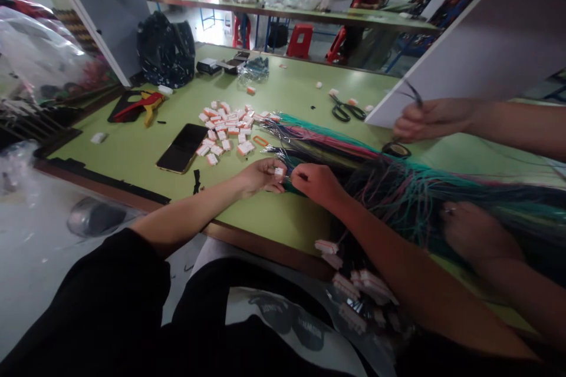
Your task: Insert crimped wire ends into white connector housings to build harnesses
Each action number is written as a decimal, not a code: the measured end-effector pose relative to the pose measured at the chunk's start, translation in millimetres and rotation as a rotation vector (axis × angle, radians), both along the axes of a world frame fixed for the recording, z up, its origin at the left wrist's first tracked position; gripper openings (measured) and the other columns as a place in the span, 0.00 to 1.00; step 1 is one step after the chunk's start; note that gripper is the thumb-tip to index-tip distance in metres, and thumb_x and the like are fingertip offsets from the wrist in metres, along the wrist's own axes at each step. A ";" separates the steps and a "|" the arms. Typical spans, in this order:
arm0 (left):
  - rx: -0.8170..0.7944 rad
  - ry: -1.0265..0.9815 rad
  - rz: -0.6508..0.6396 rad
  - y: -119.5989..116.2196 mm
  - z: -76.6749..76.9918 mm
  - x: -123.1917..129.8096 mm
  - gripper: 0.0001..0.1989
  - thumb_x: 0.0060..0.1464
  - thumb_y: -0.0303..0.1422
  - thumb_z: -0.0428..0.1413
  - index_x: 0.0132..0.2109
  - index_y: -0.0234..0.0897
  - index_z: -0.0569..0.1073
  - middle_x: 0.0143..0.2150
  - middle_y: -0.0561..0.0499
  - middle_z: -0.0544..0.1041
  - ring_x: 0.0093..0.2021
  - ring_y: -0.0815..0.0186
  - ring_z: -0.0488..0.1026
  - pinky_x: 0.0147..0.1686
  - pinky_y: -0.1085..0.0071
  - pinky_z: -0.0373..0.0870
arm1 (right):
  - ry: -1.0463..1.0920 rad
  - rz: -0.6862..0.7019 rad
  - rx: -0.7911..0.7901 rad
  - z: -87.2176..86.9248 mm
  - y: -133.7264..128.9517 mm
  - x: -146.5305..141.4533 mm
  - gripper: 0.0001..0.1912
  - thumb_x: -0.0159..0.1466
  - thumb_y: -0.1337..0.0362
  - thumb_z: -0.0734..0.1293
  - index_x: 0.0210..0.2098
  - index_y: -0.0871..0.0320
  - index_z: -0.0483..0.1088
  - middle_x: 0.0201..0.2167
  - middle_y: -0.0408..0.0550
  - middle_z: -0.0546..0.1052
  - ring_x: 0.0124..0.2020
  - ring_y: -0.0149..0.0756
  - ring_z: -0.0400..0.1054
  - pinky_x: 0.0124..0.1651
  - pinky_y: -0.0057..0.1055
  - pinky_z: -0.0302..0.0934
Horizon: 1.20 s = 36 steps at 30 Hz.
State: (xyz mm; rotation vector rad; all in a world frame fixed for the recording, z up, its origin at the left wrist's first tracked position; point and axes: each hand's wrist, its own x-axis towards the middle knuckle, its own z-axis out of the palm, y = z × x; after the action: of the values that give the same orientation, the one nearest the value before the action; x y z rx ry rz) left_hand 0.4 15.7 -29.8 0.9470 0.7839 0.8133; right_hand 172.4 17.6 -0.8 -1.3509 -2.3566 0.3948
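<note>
The left hand (260,177) pinches a small, boxy white connector (279,171) between its fingers (272,163), over the smooth green counter (283,219); the right hand (321,182) sits curled beside it, its grip unclear. Beyond lie thin, stringy coloured wires (338,140) and heaped white-and-orange blocks (232,128).

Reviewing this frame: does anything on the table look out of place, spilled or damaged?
Nothing looks plainly damaged. Slightly odd: a small white piece lies near the left edge of the table, well apart from the connector pile. Some teal wires also splay loosely, looking untidy beside the straighter strands.
</note>
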 end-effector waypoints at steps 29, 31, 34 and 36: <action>0.044 0.120 0.055 -2.7 0.9 7.1 0.10 0.49 0.17 0.54 0.36 0.33 0.63 0.21 0.59 0.70 0.19 0.74 0.72 0.22 0.78 0.70 | -0.174 -0.130 -0.002 8.0 17.8 20.8 0.13 0.61 0.63 0.58 0.38 0.60 0.72 0.40 0.54 0.76 0.43 0.41 0.68 0.47 0.34 0.60; 0.045 0.111 0.034 -0.8 -1.1 6.9 0.10 0.49 0.17 0.54 0.36 0.32 0.63 0.20 0.59 0.70 0.18 0.74 0.72 0.22 0.79 0.70 | -0.306 -0.238 0.055 2.3 27.1 12.2 0.16 0.62 0.65 0.58 0.44 0.65 0.70 0.51 0.63 0.71 0.53 0.47 0.64 0.54 0.38 0.56; 0.053 0.094 0.004 1.5 -5.0 5.9 0.10 0.48 0.17 0.56 0.35 0.32 0.64 0.21 0.59 0.70 0.19 0.74 0.72 0.21 0.79 0.69 | -0.488 -0.380 0.034 -3.1 35.3 10.9 0.25 0.62 0.62 0.60 0.54 0.74 0.61 0.61 0.72 0.58 0.62 0.54 0.53 0.60 0.42 0.49; 0.063 0.083 -0.011 2.5 -7.7 5.2 0.11 0.47 0.18 0.57 0.36 0.32 0.64 0.21 0.59 0.71 0.19 0.74 0.73 0.22 0.79 0.69 | -0.541 -0.376 -0.053 -4.3 36.2 14.2 0.26 0.64 0.61 0.59 0.55 0.75 0.60 0.59 0.74 0.60 0.61 0.55 0.56 0.59 0.43 0.51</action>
State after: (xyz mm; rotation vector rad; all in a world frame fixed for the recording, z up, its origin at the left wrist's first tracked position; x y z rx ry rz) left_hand 5.6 18.2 -37.5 1.0456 0.8275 0.7972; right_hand 186.6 53.8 -5.1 -2.0871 -2.4109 -0.0290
